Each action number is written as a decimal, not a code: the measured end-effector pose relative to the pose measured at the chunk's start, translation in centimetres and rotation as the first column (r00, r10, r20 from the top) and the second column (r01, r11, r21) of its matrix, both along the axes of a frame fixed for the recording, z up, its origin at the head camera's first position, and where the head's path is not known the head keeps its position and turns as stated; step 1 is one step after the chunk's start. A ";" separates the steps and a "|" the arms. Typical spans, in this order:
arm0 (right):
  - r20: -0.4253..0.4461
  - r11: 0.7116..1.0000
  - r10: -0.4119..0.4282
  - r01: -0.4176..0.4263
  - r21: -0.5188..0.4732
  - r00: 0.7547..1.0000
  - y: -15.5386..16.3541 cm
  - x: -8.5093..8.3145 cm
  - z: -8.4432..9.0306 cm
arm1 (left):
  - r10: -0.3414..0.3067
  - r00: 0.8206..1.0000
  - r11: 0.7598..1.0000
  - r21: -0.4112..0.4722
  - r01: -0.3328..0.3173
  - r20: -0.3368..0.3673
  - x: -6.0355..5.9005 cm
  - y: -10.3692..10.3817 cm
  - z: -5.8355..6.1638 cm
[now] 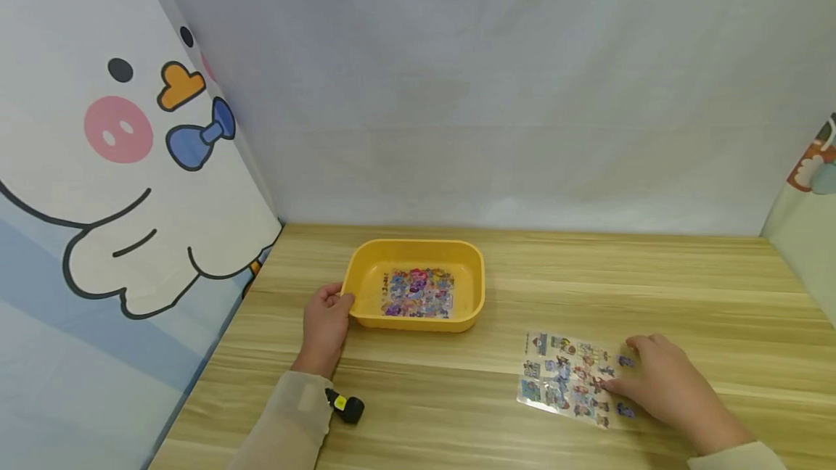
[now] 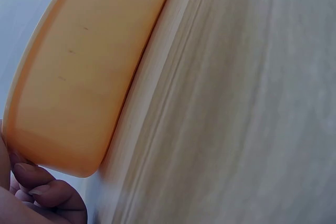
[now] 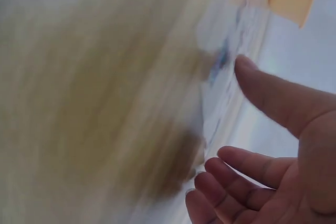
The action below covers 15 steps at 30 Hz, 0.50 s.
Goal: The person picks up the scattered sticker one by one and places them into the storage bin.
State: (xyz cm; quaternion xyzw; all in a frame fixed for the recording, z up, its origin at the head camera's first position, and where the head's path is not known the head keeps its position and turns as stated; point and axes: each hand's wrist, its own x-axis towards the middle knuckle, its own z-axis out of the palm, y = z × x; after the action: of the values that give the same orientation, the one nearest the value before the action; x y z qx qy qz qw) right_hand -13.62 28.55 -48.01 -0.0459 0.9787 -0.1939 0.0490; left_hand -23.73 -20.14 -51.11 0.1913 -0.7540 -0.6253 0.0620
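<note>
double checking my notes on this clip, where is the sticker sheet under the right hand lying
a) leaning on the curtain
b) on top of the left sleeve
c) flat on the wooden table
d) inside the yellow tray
c: the sticker sheet lies flat on the wooden table, right of the yellow tray, with the right hand resting on its edge.

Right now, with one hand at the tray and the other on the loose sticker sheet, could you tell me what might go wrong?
The sticker sheet lies flat on the table, so the right hand may slide or crease it rather than lift it. The left hand only touches the yellow tray at a corner, so the tray could skid or turn.
</note>
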 end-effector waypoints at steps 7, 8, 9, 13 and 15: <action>0.020 1.000 0.011 -0.011 0.016 1.000 0.2 -0.1 -0.3 | 0.004 1.000 1.000 0.010 -0.004 0.011 0.1 0.1 0.2; 0.022 1.000 0.010 -0.010 0.015 1.000 0.2 -0.2 -0.3 | 0.003 1.000 1.000 0.013 -0.004 0.009 0.1 0.1 0.2; 0.020 1.000 0.011 -0.011 0.013 1.000 0.2 -0.2 -0.3 | 0.004 1.000 1.000 0.015 -0.004 0.008 0.1 0.1 0.2; 0.011 1.000 0.012 -0.012 0.002 1.000 0.0 -0.2 -0.3 | 0.003 1.000 1.000 0.016 -0.003 0.006 0.1 0.1 0.2; 0.014 1.000 0.020 -0.020 -0.005 1.000 0.0 -0.2 -0.3 | 0.003 1.000 1.000 0.010 -0.003 0.008 0.1 0.1 0.2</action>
State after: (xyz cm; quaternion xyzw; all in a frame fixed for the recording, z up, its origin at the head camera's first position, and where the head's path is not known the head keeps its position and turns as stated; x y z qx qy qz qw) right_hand -13.85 28.51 -48.32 -0.0544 0.9774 -0.1960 0.0576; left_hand -23.60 -20.09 -50.89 0.1953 -0.7507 -0.6283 0.0589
